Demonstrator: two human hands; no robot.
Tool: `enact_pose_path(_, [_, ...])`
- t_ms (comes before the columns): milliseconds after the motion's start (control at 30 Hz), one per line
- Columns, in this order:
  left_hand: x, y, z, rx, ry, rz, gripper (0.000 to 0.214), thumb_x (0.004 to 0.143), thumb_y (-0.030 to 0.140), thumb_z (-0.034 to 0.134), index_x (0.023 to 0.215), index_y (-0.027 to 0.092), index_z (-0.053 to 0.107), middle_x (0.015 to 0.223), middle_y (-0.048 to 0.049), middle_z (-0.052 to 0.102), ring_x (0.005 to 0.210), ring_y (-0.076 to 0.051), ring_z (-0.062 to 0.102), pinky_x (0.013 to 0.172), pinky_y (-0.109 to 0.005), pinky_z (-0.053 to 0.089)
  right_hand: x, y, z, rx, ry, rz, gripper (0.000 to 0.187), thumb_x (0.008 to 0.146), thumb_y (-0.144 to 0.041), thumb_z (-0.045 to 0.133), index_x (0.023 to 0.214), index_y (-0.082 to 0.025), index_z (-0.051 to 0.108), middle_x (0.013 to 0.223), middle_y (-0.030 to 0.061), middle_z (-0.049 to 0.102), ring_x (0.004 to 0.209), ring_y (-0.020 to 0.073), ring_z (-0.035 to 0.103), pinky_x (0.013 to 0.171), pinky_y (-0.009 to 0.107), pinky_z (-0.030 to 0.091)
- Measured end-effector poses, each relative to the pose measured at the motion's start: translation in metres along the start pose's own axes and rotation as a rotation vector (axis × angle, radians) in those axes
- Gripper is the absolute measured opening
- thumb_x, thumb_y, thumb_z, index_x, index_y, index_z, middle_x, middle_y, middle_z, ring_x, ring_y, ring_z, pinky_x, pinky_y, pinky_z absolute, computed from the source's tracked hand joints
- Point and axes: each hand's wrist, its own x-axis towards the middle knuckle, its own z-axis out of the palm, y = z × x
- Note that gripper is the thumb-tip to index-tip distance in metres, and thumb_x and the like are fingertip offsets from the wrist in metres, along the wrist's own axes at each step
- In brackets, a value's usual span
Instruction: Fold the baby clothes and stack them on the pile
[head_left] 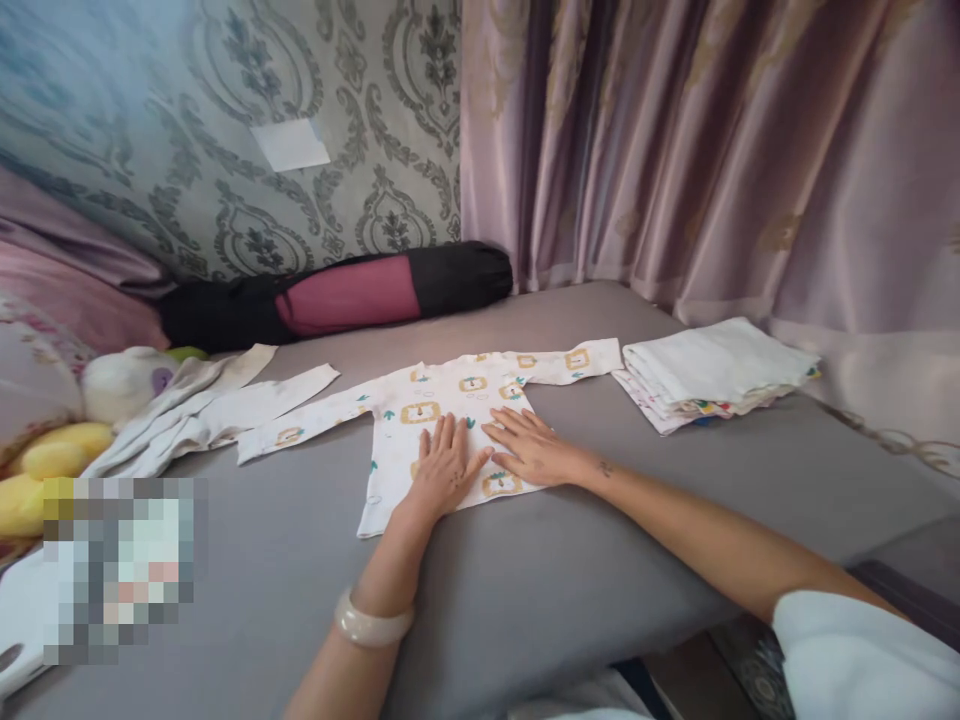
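A small white long-sleeved shirt (397, 430) with yellow and green prints lies spread on the grey bed sheet (292, 580), its sleeves stretched out to both sides. My left hand (446, 468) rests flat on the lower middle of the shirt, fingers spread. Beside it, my right hand (529, 448) also presses flat on the fabric, its fingers pointing left. The two hands nearly meet near the left thumb. Neither one grips the cloth.
A folded stack of white clothes (720, 365) lies to the right, by the right sleeve. On the left are loose pale garments (217, 405), a white plush toy (124, 385) and a yellow plush toy (60, 460). A long black and maroon bag (349, 295) lies along the wall.
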Motion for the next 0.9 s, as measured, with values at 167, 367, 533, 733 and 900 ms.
enact_pose_path(167, [0.001, 0.011, -0.001, -0.014, -0.051, 0.189, 0.087, 0.089, 0.071, 0.029, 0.15, 0.01, 0.026, 0.159, -0.0193, 0.016, 0.148, -0.031, 0.01, 0.118, -0.053, 0.012, 0.011, 0.034, -0.027, 0.136, 0.128, 0.058, 0.034, 0.094, -0.028, 0.042, 0.111, -0.018, 0.069, 0.124, 0.0093, 0.065, 0.115, 0.0207, 0.058, 0.1, 0.032, 0.041])
enact_pose_path(367, [0.006, 0.01, 0.002, -0.02, -0.021, 0.231, 0.092, 0.084, 0.077, 0.031, 0.15, 0.013, 0.027, 0.159, -0.017, 0.02, 0.148, -0.03, 0.012, 0.118, -0.052, 0.012, 0.028, 0.084, -0.064, -0.136, 0.524, 0.614, 0.034, 0.09, -0.017, 0.039, 0.11, -0.013, 0.067, 0.113, 0.0167, 0.066, 0.11, 0.0262, 0.056, 0.096, 0.038, 0.039])
enact_pose_path(533, [0.005, 0.013, 0.001, -0.006, -0.012, 0.207, 0.09, 0.084, 0.076, 0.032, 0.15, 0.014, 0.029, 0.159, -0.0155, 0.021, 0.148, -0.029, 0.015, 0.118, -0.051, 0.013, 0.018, 0.12, -0.085, -0.225, 0.58, 0.836, 0.031, 0.083, -0.022, 0.048, 0.109, -0.013, 0.064, 0.117, 0.0197, 0.058, 0.115, 0.0338, 0.046, 0.1, 0.058, 0.026])
enact_pose_path(733, [0.004, 0.013, 0.002, -0.005, 0.008, 0.206, 0.086, 0.087, 0.073, 0.03, 0.15, 0.015, 0.029, 0.159, -0.0147, 0.022, 0.148, -0.029, 0.015, 0.118, -0.051, 0.014, 0.01, 0.14, -0.096, -0.217, 0.519, 0.886, 0.023, 0.082, -0.027, 0.053, 0.094, -0.012, 0.065, 0.104, 0.0202, 0.06, 0.112, 0.035, 0.046, 0.096, 0.061, 0.025])
enact_pose_path(900, [0.005, 0.013, 0.004, -0.004, 0.012, 0.207, 0.086, 0.087, 0.073, 0.029, 0.15, 0.014, 0.029, 0.159, -0.0152, 0.022, 0.148, -0.03, 0.015, 0.118, -0.051, 0.013, 0.017, 0.141, -0.104, -0.216, 0.457, 0.984, 0.012, 0.077, -0.018, 0.059, 0.082, -0.011, 0.067, 0.095, 0.0202, 0.064, 0.108, 0.0338, 0.051, 0.093, 0.055, 0.03])
